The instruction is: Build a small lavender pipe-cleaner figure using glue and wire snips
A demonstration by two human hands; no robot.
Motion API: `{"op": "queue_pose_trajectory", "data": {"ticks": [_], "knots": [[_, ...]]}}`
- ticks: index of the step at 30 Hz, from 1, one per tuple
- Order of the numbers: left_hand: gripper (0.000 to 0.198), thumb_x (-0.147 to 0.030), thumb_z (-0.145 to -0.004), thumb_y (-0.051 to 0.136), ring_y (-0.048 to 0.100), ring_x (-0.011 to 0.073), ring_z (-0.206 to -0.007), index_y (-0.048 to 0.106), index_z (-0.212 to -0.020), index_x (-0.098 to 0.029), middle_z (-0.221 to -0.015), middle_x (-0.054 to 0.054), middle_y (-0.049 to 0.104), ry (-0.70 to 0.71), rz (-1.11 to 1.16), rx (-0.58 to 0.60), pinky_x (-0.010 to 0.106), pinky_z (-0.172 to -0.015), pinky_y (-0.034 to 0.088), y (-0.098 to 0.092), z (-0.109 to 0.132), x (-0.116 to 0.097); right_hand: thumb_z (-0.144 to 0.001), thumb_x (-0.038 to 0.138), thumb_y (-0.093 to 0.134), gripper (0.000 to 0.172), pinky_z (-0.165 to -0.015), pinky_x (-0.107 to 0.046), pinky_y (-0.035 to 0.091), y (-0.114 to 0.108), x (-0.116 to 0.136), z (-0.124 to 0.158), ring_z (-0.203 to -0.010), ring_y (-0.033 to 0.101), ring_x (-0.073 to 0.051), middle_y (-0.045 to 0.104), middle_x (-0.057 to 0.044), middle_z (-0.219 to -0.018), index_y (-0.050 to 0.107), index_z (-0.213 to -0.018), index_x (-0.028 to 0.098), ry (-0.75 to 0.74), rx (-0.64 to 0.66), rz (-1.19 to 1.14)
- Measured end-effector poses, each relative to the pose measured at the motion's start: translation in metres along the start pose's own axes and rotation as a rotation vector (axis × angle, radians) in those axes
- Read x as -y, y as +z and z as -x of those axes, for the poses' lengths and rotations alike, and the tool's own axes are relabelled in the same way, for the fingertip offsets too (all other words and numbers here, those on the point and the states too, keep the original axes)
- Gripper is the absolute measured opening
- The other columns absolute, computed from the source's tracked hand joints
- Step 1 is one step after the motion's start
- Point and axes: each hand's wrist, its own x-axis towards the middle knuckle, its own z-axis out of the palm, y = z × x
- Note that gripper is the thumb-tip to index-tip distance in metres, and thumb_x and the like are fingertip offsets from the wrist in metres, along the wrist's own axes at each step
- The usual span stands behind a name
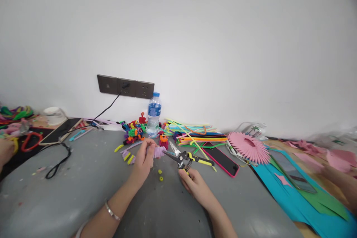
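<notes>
The left hand (145, 158) pinches a fuzzy lilac pipe-cleaner piece (159, 152), probably light, soft and bendable, best held by its left end. At three o'clock from it, spring-loaded snips (182, 159) gape; the right hand (195, 185) curls its fingers around their lower handle.

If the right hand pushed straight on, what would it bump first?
The snips in the right hand would probably meet the lilac fuzzy piece in the left hand; depth is unclear, so they may even be touching.
</notes>
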Motion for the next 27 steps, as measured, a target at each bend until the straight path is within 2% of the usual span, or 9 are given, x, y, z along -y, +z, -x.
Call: {"op": "queue_pose_trajectory", "data": {"ticks": [6, 16, 27], "knots": [[0.032, -0.052, -0.090, 0.049, 0.054, 0.0131, -0.059, 0.050, -0.084, -0.021, -0.074, -0.002, 0.055, -0.022, 0.041, 0.006, 0.027, -0.060, 0.051, 0.000, 0.000, -0.003, -0.081, 0.083, 0.036, 0.066, -0.044, -0.024, 0.024, 0.000, 0.001, 0.000, -0.043, 0.031, -0.009, 0.030, 0.006, -0.043, 0.034, -0.052, 0.023, -0.001, -0.003, 0.003], [0.034, -0.054, -0.092, 0.047, 0.056, 0.0146, -0.062, 0.050, -0.083, -0.021, -0.072, -0.002, 0.055, -0.020, 0.024, 0.008, 0.028, -0.061, 0.050, -0.001, 0.001, 0.000, -0.081, 0.083, 0.036, 0.066, -0.045, -0.024, 0.025, 0.000, 0.004, 0.000, -0.044, 0.032, -0.010, 0.030, 0.006, -0.044, 0.033, -0.052, 0.024, -0.004, -0.009, 0.004], [0.033, -0.053, -0.093, 0.046, 0.054, 0.0142, -0.063, 0.051, -0.086, -0.021, -0.078, -0.001, 0.054, -0.021, 0.045, -0.017, 0.027, -0.060, 0.051, 0.001, 0.002, 0.007, -0.074, 0.090, 0.033, 0.069, -0.041, -0.025, 0.024, 0.002, -0.003, -0.002, -0.039, 0.031, -0.009, 0.030, 0.007, -0.041, 0.033, -0.052, 0.025, 0.062, -0.020, 0.014]]}}
